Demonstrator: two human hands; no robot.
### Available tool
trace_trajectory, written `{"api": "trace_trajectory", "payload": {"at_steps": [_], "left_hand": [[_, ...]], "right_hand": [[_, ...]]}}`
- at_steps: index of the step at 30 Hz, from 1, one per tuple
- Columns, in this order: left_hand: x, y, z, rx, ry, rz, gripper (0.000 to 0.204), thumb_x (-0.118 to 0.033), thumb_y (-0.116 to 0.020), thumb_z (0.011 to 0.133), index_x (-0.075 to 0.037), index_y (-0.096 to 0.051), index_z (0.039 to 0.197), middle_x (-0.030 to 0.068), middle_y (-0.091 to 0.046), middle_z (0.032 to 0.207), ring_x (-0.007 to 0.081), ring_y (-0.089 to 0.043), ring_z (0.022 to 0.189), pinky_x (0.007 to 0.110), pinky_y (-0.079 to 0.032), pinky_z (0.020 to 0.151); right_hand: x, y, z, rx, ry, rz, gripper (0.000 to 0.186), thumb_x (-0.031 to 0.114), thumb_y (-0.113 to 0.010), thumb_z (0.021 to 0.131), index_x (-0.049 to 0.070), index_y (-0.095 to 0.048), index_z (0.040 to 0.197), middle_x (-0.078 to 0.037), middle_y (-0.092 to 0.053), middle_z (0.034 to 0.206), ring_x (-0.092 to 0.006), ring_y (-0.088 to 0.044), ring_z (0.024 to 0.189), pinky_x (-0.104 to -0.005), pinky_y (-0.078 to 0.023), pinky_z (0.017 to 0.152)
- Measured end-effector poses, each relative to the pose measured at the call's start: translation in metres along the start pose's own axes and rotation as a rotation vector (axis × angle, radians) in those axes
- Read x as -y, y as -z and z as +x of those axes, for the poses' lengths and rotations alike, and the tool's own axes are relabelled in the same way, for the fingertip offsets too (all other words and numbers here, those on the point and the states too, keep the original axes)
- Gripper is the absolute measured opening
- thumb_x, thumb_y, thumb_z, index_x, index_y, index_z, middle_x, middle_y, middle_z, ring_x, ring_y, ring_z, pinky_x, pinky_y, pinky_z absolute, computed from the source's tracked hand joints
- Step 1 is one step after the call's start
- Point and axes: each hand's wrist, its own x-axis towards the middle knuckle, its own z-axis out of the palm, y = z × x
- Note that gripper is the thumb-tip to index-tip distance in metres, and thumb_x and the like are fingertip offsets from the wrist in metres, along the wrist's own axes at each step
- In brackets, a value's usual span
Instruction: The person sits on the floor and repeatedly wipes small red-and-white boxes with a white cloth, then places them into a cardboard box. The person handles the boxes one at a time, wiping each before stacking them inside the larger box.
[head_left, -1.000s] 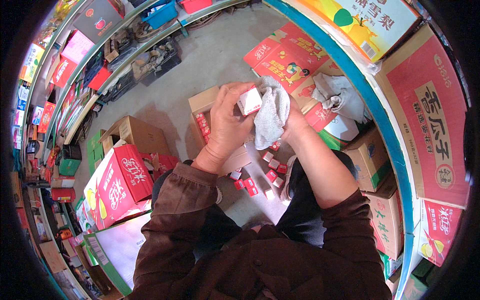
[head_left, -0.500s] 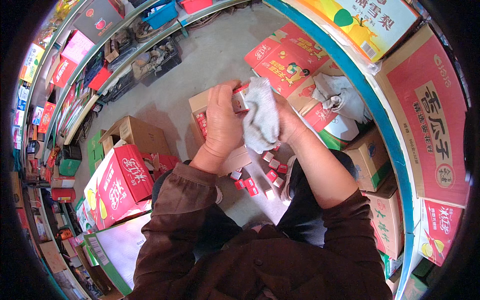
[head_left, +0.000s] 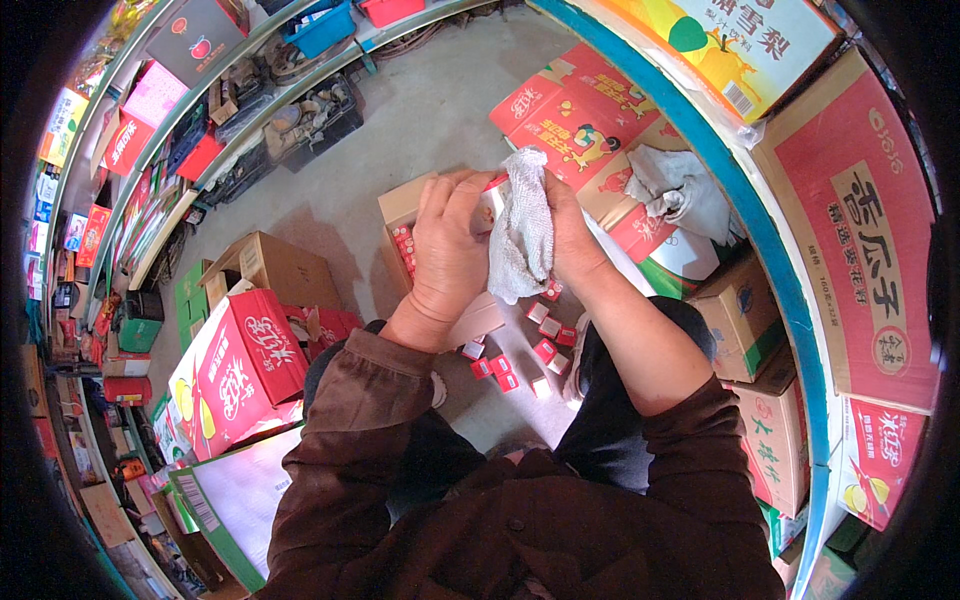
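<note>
Above an open brown carton (head_left: 398, 203), my left hand (head_left: 446, 240) is closed around a small red-and-white box (head_left: 488, 212), mostly hidden by the fingers and cloth. My right hand (head_left: 574, 238) grips a grey-white cloth (head_left: 522, 232) that hangs down beside the box. The cloth's upper part lies against the box's right side. Small red items (head_left: 404, 246) fill the visible part of the carton. On the floor between my feet lie several small red-and-white boxes (head_left: 506, 381), loosely scattered.
Flattened red cardboard (head_left: 570, 120) lies ahead, with another grey cloth (head_left: 682, 190) to its right. A teal-edged shelf (head_left: 735, 165) holding large cartons curves along the right. Red cartons (head_left: 240, 365) and an open brown box (head_left: 285, 270) stand at left, before cluttered shelves.
The cloth has shifted slightly and bunched narrower in my right hand. My left hand's fingers have tilted right, and less of the small box shows. The floor boxes have stayed put.
</note>
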Motion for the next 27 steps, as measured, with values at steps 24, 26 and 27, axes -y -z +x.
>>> {"api": "trace_trajectory", "payload": {"at_steps": [24, 26, 27], "left_hand": [[-0.006, -0.003, -0.005, 0.068, 0.087, -0.296, 0.068, 0.007, -0.071, 0.065, -0.003, -0.048, 0.128, 0.0151, -0.053, 0.116, 0.0278, -0.052, 0.112, 0.033, -0.048, 0.09], [-0.004, -0.006, -0.006, 0.061, 0.184, -0.451, 0.07, 0.005, -0.071, 0.069, -0.002, -0.042, 0.132, 0.0161, -0.053, 0.117, 0.0265, -0.052, 0.114, 0.034, -0.047, 0.092], [-0.001, -0.008, -0.007, 0.055, 0.229, -0.53, 0.071, 0.003, -0.072, 0.071, -0.001, -0.039, 0.135, 0.0167, -0.053, 0.118, 0.0258, -0.051, 0.115, 0.034, -0.047, 0.094]], "right_hand": [[0.011, -0.002, 0.0, -0.19, 0.048, 0.008, 0.028, 0.021, -0.041, 0.097, 0.004, -0.052, 0.116, -0.006, -0.061, 0.101, -0.0135, -0.059, 0.088, -0.0288, -0.05, 0.078], [0.016, -0.004, -0.003, -0.229, 0.07, 0.028, 0.022, 0.009, -0.043, 0.097, 0.004, -0.052, 0.116, -0.006, -0.061, 0.102, -0.0111, -0.058, 0.089, -0.0269, -0.05, 0.077], [0.018, -0.006, -0.004, -0.193, 0.115, 0.002, 0.023, 0.009, -0.044, 0.096, 0.004, -0.052, 0.117, -0.006, -0.062, 0.103, -0.0112, -0.058, 0.089, -0.027, -0.05, 0.078]]}}
